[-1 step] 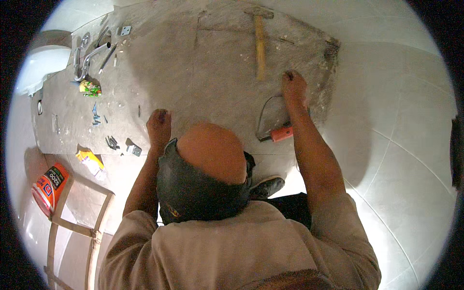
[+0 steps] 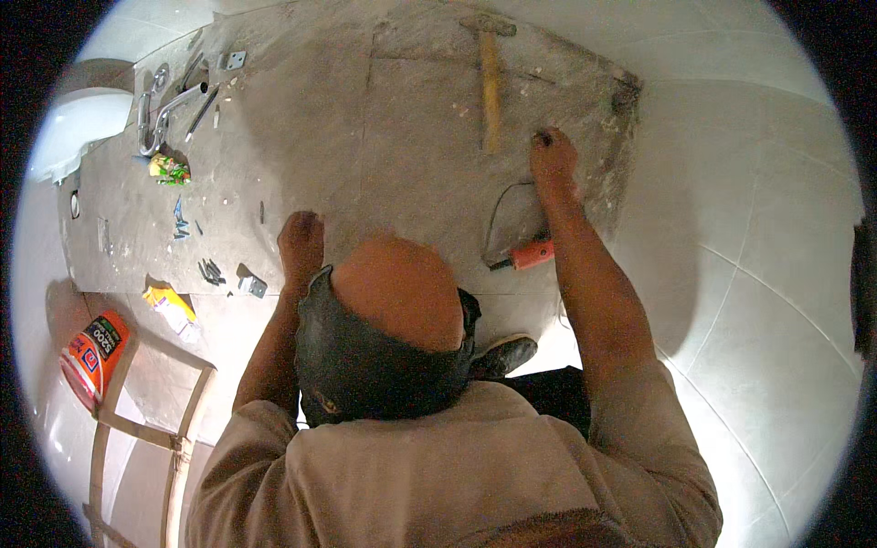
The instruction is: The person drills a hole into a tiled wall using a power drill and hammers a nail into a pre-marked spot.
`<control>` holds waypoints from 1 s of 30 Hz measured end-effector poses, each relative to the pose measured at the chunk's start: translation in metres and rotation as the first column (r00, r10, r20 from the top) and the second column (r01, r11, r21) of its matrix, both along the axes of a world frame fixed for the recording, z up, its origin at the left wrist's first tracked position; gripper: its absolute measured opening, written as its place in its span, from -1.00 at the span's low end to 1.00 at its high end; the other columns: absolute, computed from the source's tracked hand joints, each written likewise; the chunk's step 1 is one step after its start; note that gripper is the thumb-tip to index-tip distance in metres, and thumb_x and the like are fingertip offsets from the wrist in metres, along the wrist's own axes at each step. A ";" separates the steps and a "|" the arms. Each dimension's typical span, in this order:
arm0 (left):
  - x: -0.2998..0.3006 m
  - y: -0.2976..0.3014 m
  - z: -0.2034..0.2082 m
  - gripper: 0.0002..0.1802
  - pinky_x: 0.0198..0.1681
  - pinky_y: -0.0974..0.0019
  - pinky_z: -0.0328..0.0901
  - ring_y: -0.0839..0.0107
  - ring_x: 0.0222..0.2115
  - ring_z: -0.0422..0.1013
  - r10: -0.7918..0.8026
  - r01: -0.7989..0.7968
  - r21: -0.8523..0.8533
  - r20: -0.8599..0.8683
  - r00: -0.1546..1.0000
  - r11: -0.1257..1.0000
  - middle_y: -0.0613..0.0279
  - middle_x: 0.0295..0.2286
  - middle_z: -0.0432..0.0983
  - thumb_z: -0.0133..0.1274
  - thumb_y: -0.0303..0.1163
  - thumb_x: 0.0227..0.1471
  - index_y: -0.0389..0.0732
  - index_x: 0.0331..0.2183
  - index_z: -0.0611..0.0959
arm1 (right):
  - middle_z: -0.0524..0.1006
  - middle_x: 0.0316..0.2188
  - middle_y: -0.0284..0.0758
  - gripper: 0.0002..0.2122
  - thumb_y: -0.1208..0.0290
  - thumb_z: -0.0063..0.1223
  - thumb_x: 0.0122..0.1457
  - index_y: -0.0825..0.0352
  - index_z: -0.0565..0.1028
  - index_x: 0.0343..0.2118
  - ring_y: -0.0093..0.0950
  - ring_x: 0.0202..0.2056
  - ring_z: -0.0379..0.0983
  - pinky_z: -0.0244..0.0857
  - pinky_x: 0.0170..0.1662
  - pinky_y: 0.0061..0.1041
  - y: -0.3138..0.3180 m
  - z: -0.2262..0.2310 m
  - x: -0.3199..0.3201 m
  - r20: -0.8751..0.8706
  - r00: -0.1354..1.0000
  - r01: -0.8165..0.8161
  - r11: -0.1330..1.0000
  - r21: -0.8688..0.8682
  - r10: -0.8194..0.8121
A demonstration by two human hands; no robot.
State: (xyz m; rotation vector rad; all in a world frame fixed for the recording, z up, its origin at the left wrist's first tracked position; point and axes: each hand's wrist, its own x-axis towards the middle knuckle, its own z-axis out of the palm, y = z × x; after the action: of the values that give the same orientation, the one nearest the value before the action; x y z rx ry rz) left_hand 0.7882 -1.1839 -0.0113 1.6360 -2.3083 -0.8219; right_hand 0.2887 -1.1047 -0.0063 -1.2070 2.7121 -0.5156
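Roomy middle on this grey slab (image 2: 411, 110)
Orange bucket (image 2: 94, 356) off the near-left edge, chrome pipe (image 2: 167, 112) cluttering the far-left. Left hand (image 2: 301, 247) is curled, can't tell on what. Open slab, then a hammer (image 2: 491, 100), head by the far edge, long handle pointing back this way. Red tool (image 2: 533, 255) next, then right hand (image 2: 554, 163) curled near the right edge with some dark thing (image 2: 544, 139), angle and grip unclear.

You get dim, grainy light over the slab (image 2: 411, 110), with a broad soft shadow falling onto the right wall (image 2: 776, 210). White glare burns out your lower right and the patch beside the shoe (image 2: 505, 356). Fisheye bends the joints (image 2: 736, 267), black rings your view, and grain muddies your left hand (image 2: 301, 242) and right hand (image 2: 554, 160).
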 end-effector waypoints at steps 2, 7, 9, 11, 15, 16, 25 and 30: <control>0.017 0.017 -0.003 -0.81 -0.20 0.11 0.42 0.04 -0.30 0.56 0.100 -0.099 0.087 -0.006 0.995 0.991 -0.02 -0.34 0.61 0.17 -0.37 0.08 -0.29 -0.30 0.65 | 0.59 -0.18 -0.04 -0.74 0.29 0.10 0.17 0.30 0.62 -0.15 0.00 -0.12 0.52 0.40 -0.03 -0.12 -0.033 0.004 0.010 0.023 0.998 -0.068 0.992 0.109 0.066; 0.029 0.026 -0.034 -0.80 -0.18 0.12 0.41 0.04 -0.25 0.56 0.124 -0.155 0.123 0.224 0.967 0.980 -0.04 -0.30 0.60 0.17 -0.36 0.08 -0.26 -0.27 0.64 | 0.52 -0.09 -0.01 -0.69 0.26 0.11 0.18 0.30 0.59 -0.07 -0.03 -0.06 0.48 0.39 -0.01 -0.13 -0.103 -0.023 -0.036 -0.085 0.993 -0.082 0.996 0.030 0.084; -0.019 0.025 -0.010 -0.82 -0.17 0.11 0.42 0.02 -0.26 0.56 0.173 -0.196 0.318 0.099 0.980 0.928 -0.02 -0.31 0.60 0.16 -0.39 0.09 -0.26 -0.26 0.63 | 0.47 -0.07 -0.01 -0.68 0.27 0.09 0.20 0.32 0.56 -0.05 -0.05 -0.03 0.44 0.35 0.04 -0.13 -0.100 -0.029 -0.063 -0.164 0.973 -0.169 0.985 -0.013 0.165; -0.074 0.004 0.028 -0.84 -0.16 0.09 0.42 0.00 -0.27 0.55 0.171 -0.136 0.463 -0.033 0.985 0.876 0.00 -0.32 0.60 0.16 -0.42 0.11 -0.26 -0.25 0.62 | 0.48 -0.08 0.00 -0.69 0.29 0.06 0.22 0.36 0.55 -0.06 -0.05 -0.01 0.43 0.33 0.07 -0.12 -0.096 -0.028 -0.097 -0.303 0.928 -0.198 0.976 0.095 0.218; -0.115 -0.037 0.061 -0.83 -0.11 0.08 0.41 -0.03 -0.22 0.52 -0.027 0.133 0.366 -0.281 0.959 0.921 0.02 -0.23 0.58 0.14 -0.48 0.13 -0.25 -0.19 0.60 | 0.45 0.01 -0.01 -0.69 0.33 -0.09 0.30 0.40 0.48 0.00 -0.07 0.09 0.36 0.24 0.16 -0.09 -0.132 0.027 -0.026 -0.103 0.955 -0.215 0.888 0.406 0.278; -0.142 -0.053 0.066 -0.78 -0.06 0.04 0.38 -0.04 -0.17 0.50 -0.121 0.203 0.164 -0.410 0.904 0.965 -0.02 -0.17 0.56 0.11 -0.47 0.15 -0.26 -0.14 0.58 | 0.43 0.05 -0.03 -0.65 0.29 -0.13 0.32 0.39 0.44 0.05 -0.08 0.12 0.34 0.21 0.18 -0.10 -0.129 0.033 -0.014 -0.057 0.971 -0.208 0.939 0.273 0.231; -0.249 -0.073 0.053 -0.61 0.06 -0.15 0.28 -0.15 -0.01 0.38 -0.675 0.674 0.199 -0.072 0.734 0.711 -0.23 -0.05 0.45 -0.01 -0.48 0.12 -0.36 0.01 0.48 | 0.34 0.18 -0.05 -0.54 0.17 -0.23 0.37 0.37 0.33 0.20 -0.09 0.20 0.24 0.11 0.23 -0.19 -0.052 0.102 0.112 0.702 0.641 -0.331 0.937 -0.114 0.312; -0.236 -0.076 0.042 -0.64 0.03 -0.11 0.31 -0.17 -0.08 0.42 -0.623 0.608 0.296 -0.054 0.781 0.736 -0.22 -0.13 0.50 -0.03 -0.45 0.13 -0.40 -0.04 0.50 | 0.52 -0.14 -0.06 -0.74 0.40 0.10 0.22 0.38 0.52 -0.06 -0.07 -0.06 0.47 0.38 0.00 -0.18 -0.052 0.091 0.117 0.551 0.734 -0.547 0.827 0.131 0.398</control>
State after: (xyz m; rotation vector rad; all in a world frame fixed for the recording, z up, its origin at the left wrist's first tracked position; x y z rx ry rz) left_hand 0.5523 -1.2597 0.0308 0.9377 -2.9266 -1.3283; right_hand 0.4056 -1.1570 0.0845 -1.3822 1.8564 -0.2931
